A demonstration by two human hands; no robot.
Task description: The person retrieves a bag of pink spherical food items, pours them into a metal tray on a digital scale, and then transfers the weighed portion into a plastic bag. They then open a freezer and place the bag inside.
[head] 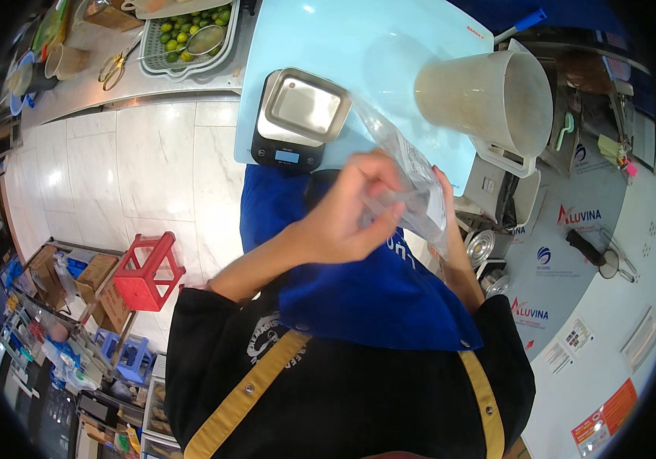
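Both hands are at a clear plastic bag (417, 166) bearing printed writing, held in front of my blue apron (362, 304). My left hand (356, 212), blurred, has its fingers curled at the bag's near part. Mostly hidden behind the bag, my right hand (447, 198) supports its right side. The bag's contents cannot be made out. To the left, a black digital kitchen scale (262, 150) with a lit display carries a shallow metal tray (308, 109). A small brown spot shows inside the tray. A large translucent plastic pitcher (460, 92) stands right of the bag.
The scale and pitcher rest on a light blue freezer lid (328, 34). A basket (147, 54) of limes with a strainer (206, 41), and scissors (111, 72), lie on the left metal counter (93, 94). A red plastic stool (147, 272) stands on the tiled floor (156, 155).
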